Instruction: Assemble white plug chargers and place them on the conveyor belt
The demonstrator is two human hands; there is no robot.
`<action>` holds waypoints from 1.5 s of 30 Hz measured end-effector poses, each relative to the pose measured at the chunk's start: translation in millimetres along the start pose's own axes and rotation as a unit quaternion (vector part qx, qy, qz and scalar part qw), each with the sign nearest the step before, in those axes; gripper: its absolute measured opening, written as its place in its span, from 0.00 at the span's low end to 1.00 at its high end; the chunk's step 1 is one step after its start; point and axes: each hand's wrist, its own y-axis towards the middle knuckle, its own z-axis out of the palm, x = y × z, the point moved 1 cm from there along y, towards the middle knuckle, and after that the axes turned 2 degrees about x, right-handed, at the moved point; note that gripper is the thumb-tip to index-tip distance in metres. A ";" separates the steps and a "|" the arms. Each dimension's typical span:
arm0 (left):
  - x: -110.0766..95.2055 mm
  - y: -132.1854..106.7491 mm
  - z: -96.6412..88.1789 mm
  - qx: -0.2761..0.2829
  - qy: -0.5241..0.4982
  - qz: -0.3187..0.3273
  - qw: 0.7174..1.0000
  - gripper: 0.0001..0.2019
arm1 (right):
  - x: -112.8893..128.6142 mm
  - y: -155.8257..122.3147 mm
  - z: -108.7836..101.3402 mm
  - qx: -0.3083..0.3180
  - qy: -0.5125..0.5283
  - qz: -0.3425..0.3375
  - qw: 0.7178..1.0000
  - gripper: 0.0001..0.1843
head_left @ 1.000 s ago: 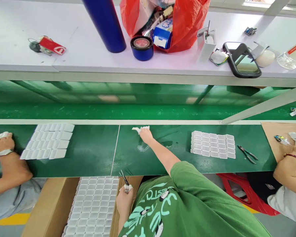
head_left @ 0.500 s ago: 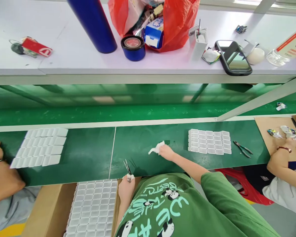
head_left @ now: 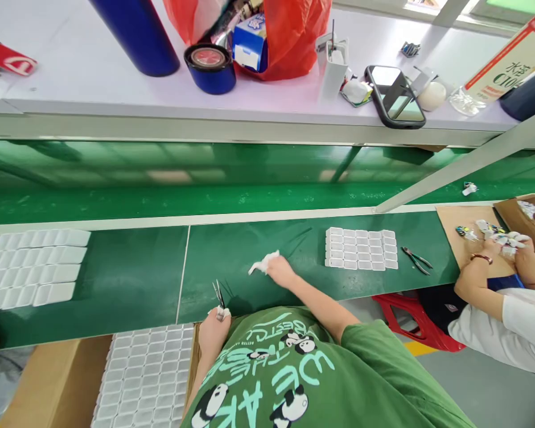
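My right hand (head_left: 282,272) is closed on a crumpled white cloth (head_left: 264,263), pressed against the green bench top (head_left: 245,238). Near the bench's front edge, my left hand (head_left: 213,333) is closed around a slim two-pronged metal tool (head_left: 219,293) with its points upward. Whether it is tweezers or scissors I cannot tell. Something white (head_left: 222,312) shows at the left fingertips; its kind is unclear. To the right of my right hand lies a block of small white plastic trays (head_left: 361,249), with green-handled pliers (head_left: 417,260) beside it.
More white trays (head_left: 35,264) lie in rows on the left of the bench. A cardboard box (head_left: 53,380) full of trays stands below the front edge. A co-worker's hands (head_left: 494,246) handle small parts at right. A white shelf (head_left: 116,98) with a phone (head_left: 396,98) runs above.
The camera view has shifted to the right, so things appear farther left. Both hands keep their holds, and the cloth stays about the same place on the bench. The left neighbour's hand moved.
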 end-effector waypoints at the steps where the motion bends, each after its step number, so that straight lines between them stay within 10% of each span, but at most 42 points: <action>1: -2.8 0.2 -1.7 -0.002 0.009 0.004 1.000 0.12 | -20.8 -4.7 -11.4 -0.011 -0.012 0.038 0.999 0.13; 5: -7.8 -1.0 -5.5 0.003 0.004 0.011 1.000 0.13 | -71.1 -18.2 -40.5 -0.042 -0.037 0.131 0.990 0.16; 10: -9.5 -3.9 -3.5 0.019 -0.012 0.007 1.000 0.13 | 22.5 -9.6 15.2 0.018 0.000 -0.034 0.999 0.14; 13: -6.2 -8.3 0.2 -0.001 -0.022 0.007 1.000 0.12 | 24.6 1.2 20.6 0.037 0.005 -0.113 0.993 0.14; 19: 24.0 -27.6 16.4 -0.002 -0.067 -0.048 0.997 0.11 | -91.1 36.9 -55.3 -0.083 -0.034 0.344 0.935 0.19; 22: 32.6 -35.3 22.7 -0.008 -0.084 -0.058 0.995 0.10 | -30.1 81.0 -45.4 -0.074 -0.045 0.290 0.953 0.19; 26: 25.3 -37.7 24.1 -0.008 -0.093 -0.056 0.994 0.09 | 104.2 131.2 1.0 0.012 -0.048 -0.089 0.995 0.17; 28: 19.2 -37.3 23.3 -0.005 -0.092 -0.057 0.994 0.09 | 120.6 140.6 7.2 0.021 -0.048 -0.164 0.985 0.17; 32: 18.9 -37.6 23.8 -0.008 -0.087 -0.052 0.995 0.11 | 16.2 121.6 -28.9 -0.035 -0.051 0.086 0.994 0.17; 35: 30.4 -37.3 27.2 0.000 -0.095 -0.058 0.994 0.11 | -93.0 83.8 -65.4 -0.099 -0.042 0.309 0.945 0.19; 38: 40.7 -33.8 29.0 -0.003 -0.104 -0.065 0.992 0.11 | -133.2 62.3 -77.1 -0.160 -0.040 0.420 0.892 0.19; 41: 41.1 -28.4 26.2 -0.010 -0.106 -0.059 0.993 0.11 | -76.7 76.0 -54.4 -0.160 -0.049 0.354 0.920 0.16; 45: 29.5 -24.5 20.6 -0.019 -0.082 -0.042 0.996 0.10 | 68.9 105.2 6.3 -0.061 -0.048 0.007 0.997 0.16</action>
